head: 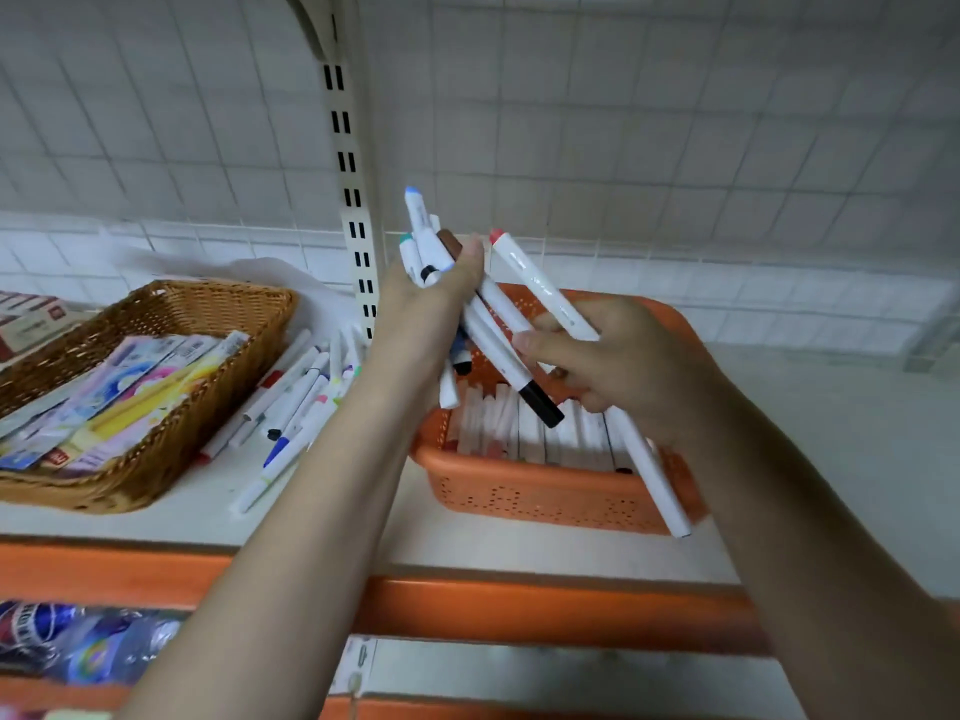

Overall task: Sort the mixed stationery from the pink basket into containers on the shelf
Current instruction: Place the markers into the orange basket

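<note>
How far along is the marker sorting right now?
Done: white markers already lie in the orange basket, packets in the wicker basket. In hand: the left hand grips a bundle of markers, the right hand holds one marker. Left: loose pens on the shelf.

A stationery shop is showing here: a cream slotted metal shelving upright (353, 200) is standing against a wire grid back panel (649, 122). Left of the upright, a woven brown wicker basket (208, 324) is holding packaged goods; below it, an orange shelf edge strip (519, 610) is carrying a hanging tag.
</note>
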A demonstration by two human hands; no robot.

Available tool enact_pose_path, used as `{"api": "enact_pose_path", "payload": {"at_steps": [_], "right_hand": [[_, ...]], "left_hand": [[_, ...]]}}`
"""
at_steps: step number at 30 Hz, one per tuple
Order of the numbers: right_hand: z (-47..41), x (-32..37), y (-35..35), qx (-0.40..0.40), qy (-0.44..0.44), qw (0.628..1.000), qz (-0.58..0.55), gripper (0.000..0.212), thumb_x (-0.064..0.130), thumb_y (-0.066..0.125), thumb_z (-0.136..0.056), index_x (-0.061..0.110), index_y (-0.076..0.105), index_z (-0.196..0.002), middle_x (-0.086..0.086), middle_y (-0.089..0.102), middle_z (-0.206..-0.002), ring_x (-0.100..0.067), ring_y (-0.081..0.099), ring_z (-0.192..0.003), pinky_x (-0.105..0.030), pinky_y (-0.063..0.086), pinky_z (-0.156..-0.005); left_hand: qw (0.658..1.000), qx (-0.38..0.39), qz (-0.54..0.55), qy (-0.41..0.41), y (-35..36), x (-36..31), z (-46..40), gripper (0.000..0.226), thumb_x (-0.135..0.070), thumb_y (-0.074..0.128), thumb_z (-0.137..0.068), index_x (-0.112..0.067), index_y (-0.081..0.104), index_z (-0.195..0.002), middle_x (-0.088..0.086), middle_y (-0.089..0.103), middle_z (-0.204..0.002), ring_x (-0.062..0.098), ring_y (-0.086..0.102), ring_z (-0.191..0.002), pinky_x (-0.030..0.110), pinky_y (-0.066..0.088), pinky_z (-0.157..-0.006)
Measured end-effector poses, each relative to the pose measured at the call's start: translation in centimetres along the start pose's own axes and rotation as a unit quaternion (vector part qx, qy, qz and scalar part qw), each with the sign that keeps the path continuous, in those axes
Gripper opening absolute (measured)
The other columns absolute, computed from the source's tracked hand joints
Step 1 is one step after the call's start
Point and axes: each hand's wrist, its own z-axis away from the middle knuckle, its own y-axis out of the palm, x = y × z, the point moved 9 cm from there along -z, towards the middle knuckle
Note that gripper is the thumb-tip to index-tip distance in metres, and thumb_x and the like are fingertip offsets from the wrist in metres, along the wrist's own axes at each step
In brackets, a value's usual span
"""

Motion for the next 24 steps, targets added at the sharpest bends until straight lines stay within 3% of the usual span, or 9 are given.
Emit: {"api": "enact_pose_path", "payload": {"at_steps": [3,6,8,11,15,20,22,24], "right_hand": [[-1.1,-0.7,-2.1,-0.048,-0.010,0.999,-0.024,0.014,0.032,0.062,-0.089,0.021,0.069,-0.085,0.007,0.064,-0.060,-0.005,0.048,-0.047,-0.018,0.042,-0.045],[-2.9,-1.4,-5.7,-0.129,-0.016,0.991,-0.017,0.021,0.031,0.060,-0.091,0.012,0.068,-0.093,0.004,0.062,-0.061,-0.011,0.046,-0.049,-0.022,0.039,-0.046],[-4.3,-2.0,-6.8,-0.127,-0.010,0.992,-0.018,0.022,0.028,0.062,-0.090,0.008,0.064,-0.099,0.000,0.060,-0.063,-0.011,0.043,-0.046,-0.019,0.036,-0.041],[-6.1,-3.0,-6.7,-0.072,0.010,0.997,-0.005,0.015,0.021,0.065,-0.088,0.007,0.062,-0.090,-0.001,0.054,-0.061,-0.008,0.040,-0.043,-0.016,0.032,-0.037],[-7.4,-4.6,-4.5,0.034,0.062,0.996,0.061,0.022,0.027,0.060,-0.092,0.007,0.056,-0.081,0.000,0.047,-0.060,-0.006,0.036,-0.042,-0.017,0.030,-0.038],[-5.7,-8.7,0.9,0.231,0.204,0.936,0.170,0.035,0.038,0.056,-0.092,0.006,0.057,-0.081,-0.005,0.050,-0.068,-0.011,0.037,-0.047,-0.022,0.032,-0.043],[-6.3,-7.7,0.4,0.154,0.178,0.955,0.183,0.034,0.041,0.053,-0.094,0.008,0.062,-0.087,-0.003,0.054,-0.070,-0.010,0.041,-0.050,-0.021,0.035,-0.045],[-6.8,-5.3,-0.3,0.049,0.123,0.991,0.028,0.029,0.038,0.053,-0.094,0.013,0.066,-0.095,0.001,0.057,-0.073,-0.005,0.039,-0.047,-0.016,0.033,-0.040]], "left_hand": [[0.999,-0.042,-0.029,0.003,-0.8,0.2,-0.3,0.027,-0.027,0.060,-0.092,-0.016,0.044,-0.072,-0.004,0.042,-0.046,0.004,0.037,-0.031,0.016,0.033,-0.038],[0.997,-0.051,-0.064,-0.007,-2.0,0.5,-1.3,0.035,-0.038,0.061,-0.090,-0.015,0.042,-0.070,0.000,0.037,-0.052,0.007,0.034,-0.034,0.017,0.033,-0.038],[0.996,-0.041,-0.072,-0.027,-2.3,0.9,-2.0,0.037,-0.044,0.060,-0.088,-0.014,0.044,-0.075,0.001,0.037,-0.053,0.008,0.034,-0.035,0.017,0.033,-0.038],[0.995,-0.025,-0.087,-0.049,-2.6,1.2,-2.6,0.039,-0.046,0.060,-0.088,-0.010,0.048,-0.084,0.000,0.038,-0.051,0.007,0.035,-0.034,0.016,0.033,-0.039],[0.995,0.009,-0.090,-0.041,-2.7,1.2,-3.3,0.031,-0.037,0.061,-0.090,-0.012,0.047,-0.077,-0.001,0.042,-0.052,0.006,0.037,-0.035,0.018,0.036,-0.041],[0.993,0.046,-0.101,-0.034,-2.8,1.5,-4.0,0.026,-0.025,0.060,-0.092,-0.013,0.043,-0.076,-0.002,0.038,-0.047,0.007,0.034,-0.036,0.016,0.034,-0.039],[0.991,0.067,-0.106,-0.036,-2.6,1.7,-4.2,0.024,-0.026,0.062,-0.090,-0.013,0.045,-0.080,0.000,0.038,-0.054,0.008,0.035,-0.038,0.016,0.036,-0.040],[0.990,0.091,-0.102,-0.033,-2.0,1.7,-4.4,0.028,-0.031,0.066,-0.087,-0.013,0.045,-0.083,0.000,0.042,-0.057,0.008,0.037,-0.040,0.017,0.037,-0.041]]}}
